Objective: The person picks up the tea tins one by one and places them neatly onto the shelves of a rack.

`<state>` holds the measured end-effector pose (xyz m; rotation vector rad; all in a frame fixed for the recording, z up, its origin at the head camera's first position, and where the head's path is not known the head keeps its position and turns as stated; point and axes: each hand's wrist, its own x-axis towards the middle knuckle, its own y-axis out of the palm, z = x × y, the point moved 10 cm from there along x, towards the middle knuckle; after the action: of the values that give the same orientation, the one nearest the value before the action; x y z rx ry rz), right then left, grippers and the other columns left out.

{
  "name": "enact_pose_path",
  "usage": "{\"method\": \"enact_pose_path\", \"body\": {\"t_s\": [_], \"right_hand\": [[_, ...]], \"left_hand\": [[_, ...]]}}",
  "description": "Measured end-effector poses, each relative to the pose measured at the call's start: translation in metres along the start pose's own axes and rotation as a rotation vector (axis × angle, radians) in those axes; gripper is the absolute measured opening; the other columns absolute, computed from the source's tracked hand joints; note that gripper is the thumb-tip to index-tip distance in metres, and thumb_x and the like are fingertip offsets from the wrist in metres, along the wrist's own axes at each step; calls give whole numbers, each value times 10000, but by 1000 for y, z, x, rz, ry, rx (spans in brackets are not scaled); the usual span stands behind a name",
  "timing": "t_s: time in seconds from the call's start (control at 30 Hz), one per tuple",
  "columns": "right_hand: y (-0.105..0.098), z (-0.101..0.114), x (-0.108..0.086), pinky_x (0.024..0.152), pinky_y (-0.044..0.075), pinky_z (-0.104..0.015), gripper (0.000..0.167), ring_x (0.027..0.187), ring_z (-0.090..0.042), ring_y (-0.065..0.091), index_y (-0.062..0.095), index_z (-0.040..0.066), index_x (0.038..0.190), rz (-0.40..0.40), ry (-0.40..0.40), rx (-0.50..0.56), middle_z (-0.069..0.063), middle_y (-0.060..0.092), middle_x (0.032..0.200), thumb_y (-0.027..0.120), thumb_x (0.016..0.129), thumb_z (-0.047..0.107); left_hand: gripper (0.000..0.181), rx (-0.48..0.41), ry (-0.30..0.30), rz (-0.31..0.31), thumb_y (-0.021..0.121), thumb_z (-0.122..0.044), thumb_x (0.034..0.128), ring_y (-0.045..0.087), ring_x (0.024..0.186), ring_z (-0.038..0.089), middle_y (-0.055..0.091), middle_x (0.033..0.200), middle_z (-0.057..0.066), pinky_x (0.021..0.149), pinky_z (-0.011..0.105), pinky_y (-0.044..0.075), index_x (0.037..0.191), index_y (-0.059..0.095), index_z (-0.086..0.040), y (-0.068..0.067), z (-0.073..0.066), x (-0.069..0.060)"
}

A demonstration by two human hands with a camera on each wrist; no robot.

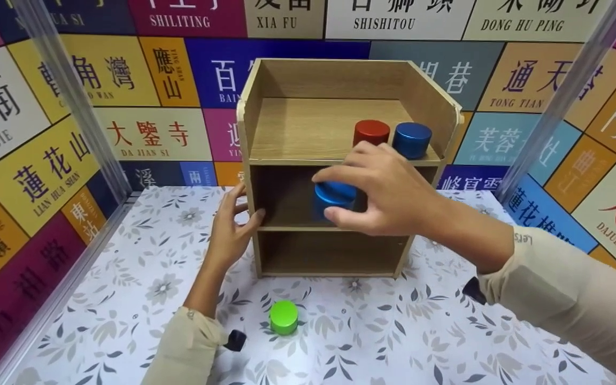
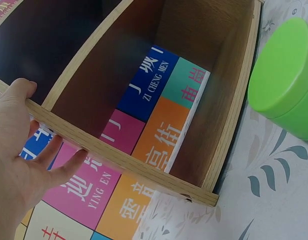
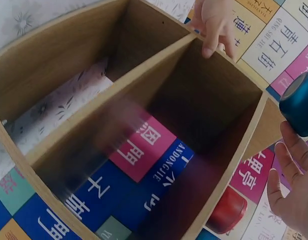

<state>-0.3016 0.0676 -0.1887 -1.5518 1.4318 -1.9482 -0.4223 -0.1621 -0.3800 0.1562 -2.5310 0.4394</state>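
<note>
My right hand point(image 1: 388, 187) holds a blue cylinder point(image 1: 333, 202) between thumb and fingers, in front of the middle compartment of a wooden shelf point(image 1: 329, 230). In the right wrist view the same blue cylinder point(image 3: 299, 105) appears at the right edge, beside the fingertips. My left hand point(image 1: 230, 230) grips the shelf's left side panel, thumb at the front edge and fingers along the outside; the left wrist view shows this hand point(image 2: 24, 150) closer. On the top level, towards the right, stand a red cylinder point(image 1: 371, 131) and a second blue cylinder point(image 1: 412, 141).
A green cylinder point(image 1: 284, 317) stands on the flower-patterned tablecloth point(image 1: 351, 331) in front of the shelf. Walls with coloured Chinese name panels point(image 1: 153, 133) surround the table, with clear posts point(image 1: 78, 101) at the corners.
</note>
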Motion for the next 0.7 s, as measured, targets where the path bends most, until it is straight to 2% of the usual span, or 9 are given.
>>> {"method": "enact_pose_path", "body": {"t_s": [0.27, 0.4, 0.63, 0.7], "right_hand": [[-10, -16, 17, 833, 463, -481, 470, 969, -257, 567, 735, 265, 1238, 14, 37, -11, -39, 722, 977, 631, 876, 546], [-17, -26, 24, 854, 463, -512, 467, 979, -267, 571, 730, 266, 1250, 15, 68, -20, -54, 720, 972, 620, 883, 533], [-26, -38, 34, 822, 449, -518, 465, 976, -283, 571, 731, 248, 1237, 7, 90, -45, -79, 723, 1008, 637, 881, 531], [-26, -42, 37, 815, 452, -514, 469, 977, -288, 572, 729, 244, 1237, 8, 100, -53, -76, 734, 1032, 634, 883, 537]], "left_hand": [[648, -6, 30, -1, 725, -190, 945, 636, 1199, 354, 540, 1381, 81, 1025, 508, 550, 1524, 457, -300, -1, -1, -2], [660, -7, 12, -1, 718, -155, 947, 619, 1217, 385, 527, 1401, 122, 1034, 534, 537, 1538, 443, -254, 0, -1, -1], [639, -24, -30, 14, 676, -53, 950, 586, 1242, 449, 498, 1410, 193, 1051, 578, 517, 1535, 437, -148, -1, -34, -8], [641, -27, -35, 10, 679, -50, 948, 588, 1237, 449, 500, 1406, 190, 1047, 582, 519, 1534, 441, -158, -2, -33, -8]]}}
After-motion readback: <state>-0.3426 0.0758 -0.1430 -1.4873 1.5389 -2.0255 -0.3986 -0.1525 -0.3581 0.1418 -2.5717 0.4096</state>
